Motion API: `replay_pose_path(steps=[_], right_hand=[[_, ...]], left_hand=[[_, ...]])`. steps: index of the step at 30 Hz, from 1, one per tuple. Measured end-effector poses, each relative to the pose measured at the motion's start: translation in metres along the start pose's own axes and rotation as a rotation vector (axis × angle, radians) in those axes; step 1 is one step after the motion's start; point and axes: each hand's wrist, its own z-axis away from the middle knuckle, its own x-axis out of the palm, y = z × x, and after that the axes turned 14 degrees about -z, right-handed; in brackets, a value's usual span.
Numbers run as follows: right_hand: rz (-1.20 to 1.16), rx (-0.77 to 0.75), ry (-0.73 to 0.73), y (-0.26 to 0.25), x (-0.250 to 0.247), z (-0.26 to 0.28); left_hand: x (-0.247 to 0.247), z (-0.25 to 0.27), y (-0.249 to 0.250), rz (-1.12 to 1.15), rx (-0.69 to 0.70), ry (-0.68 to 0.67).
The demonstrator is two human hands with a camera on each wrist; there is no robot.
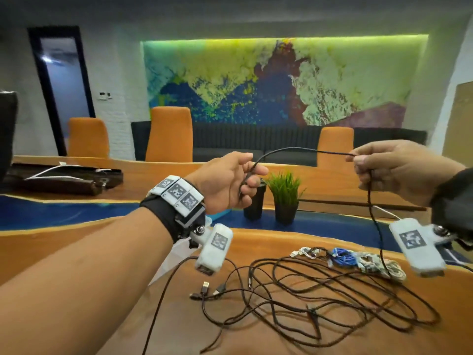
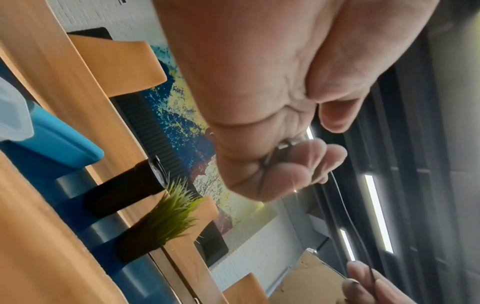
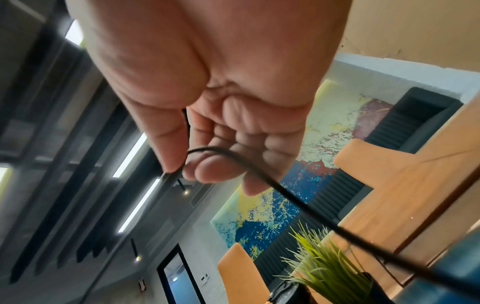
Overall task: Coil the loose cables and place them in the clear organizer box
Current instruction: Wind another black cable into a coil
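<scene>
From the head view, the person's left hand (image 1: 230, 180) and right hand (image 1: 389, 167) are raised above the orange wooden table (image 1: 102, 290), each pinching the thin black braided cable (image 1: 294, 149) that arcs between them and drops from the right hand to a loose tangle of dark cables (image 1: 320, 298) on the table. The left wrist view shows the left hand's fingers (image 2: 298, 164) curled round the cable's metal plug end (image 2: 283, 147), with a small potted green grass plant (image 2: 171, 216) beyond. The right wrist view shows thumb and forefinger pinching the cable, which loops down across the fingers (image 3: 221, 170).
</scene>
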Motion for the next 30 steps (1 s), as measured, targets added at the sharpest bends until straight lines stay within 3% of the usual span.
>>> replay_pose_path(steps=[4, 9, 13, 15, 17, 22, 24, 27, 30], right_hand=[[0.158, -0.022, -0.074, -0.006, 0.017, 0.012], [0.179, -0.140, -0.179, -0.021, 0.039, 0.020], [0.125, -0.239, -0.046, -0.028, 0.046, 0.019], [0.228, -0.316, 0.068, -0.026, 0.044, 0.018], [0.407, -0.366, 0.087, -0.021, 0.043, 0.018], [0.576, -0.297, -0.054, -0.024, 0.045, 0.029], [0.717, -0.316, -0.173, -0.028, 0.056, 0.038], [0.990, -0.370, -0.354, -0.030, 0.079, 0.053], [1.058, -0.461, -0.308, -0.041, 0.081, 0.058]], left_hand=[[0.010, 0.001, 0.008, -0.010, 0.004, -0.025], [0.017, 0.004, 0.014, -0.041, 0.045, -0.029], [0.019, 0.012, 0.020, -0.044, 0.134, -0.031], [0.020, 0.016, 0.025, -0.015, 0.182, -0.039], [0.021, 0.019, 0.035, 0.035, 0.236, -0.056], [0.030, 0.019, 0.060, 0.227, 0.364, -0.102], [0.038, 0.015, 0.066, 0.253, 0.394, -0.092], [0.053, 0.008, 0.065, 0.022, 0.408, -0.008], [0.063, 0.003, 0.054, -0.630, 0.490, 0.142]])
